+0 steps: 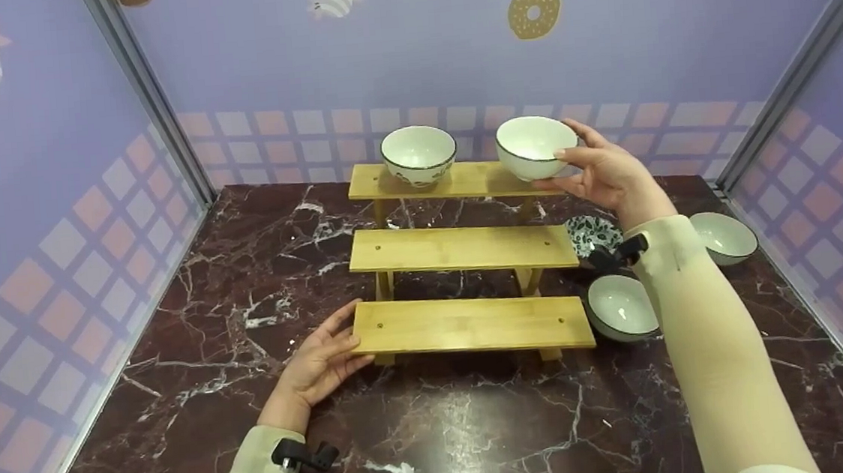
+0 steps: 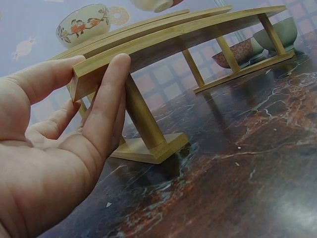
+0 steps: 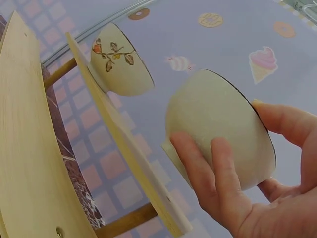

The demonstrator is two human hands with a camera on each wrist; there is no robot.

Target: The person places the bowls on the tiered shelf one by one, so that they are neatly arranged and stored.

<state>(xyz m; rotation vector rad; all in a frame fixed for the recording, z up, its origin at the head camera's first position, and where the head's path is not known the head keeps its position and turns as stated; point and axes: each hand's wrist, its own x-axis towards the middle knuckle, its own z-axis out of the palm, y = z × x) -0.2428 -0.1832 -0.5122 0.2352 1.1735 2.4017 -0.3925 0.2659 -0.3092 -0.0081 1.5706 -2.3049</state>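
My right hand (image 1: 605, 173) grips a white bowl (image 1: 535, 145) with a dark rim, thumb at the rim and fingers under its side. In the right wrist view that bowl (image 3: 218, 124) tilts, and a gap shows between its foot and the top board. A second bowl (image 1: 419, 154), painted with flowers and leaves, stands on the top tier toward the left. The three-tier wooden rack (image 1: 473, 324) stands on the marbled surface. At its lowest tier my left hand (image 1: 326, 360) holds the left end of the board between thumb and fingers.
Right of the rack are a white bowl (image 1: 623, 307), a patterned bowl (image 1: 593, 234) partly hidden by the rack and right arm, and another white bowl (image 1: 722, 237) near the right wall. Patterned walls (image 1: 406, 42) enclose the dark marbled surface (image 1: 244, 280) at the back and sides.
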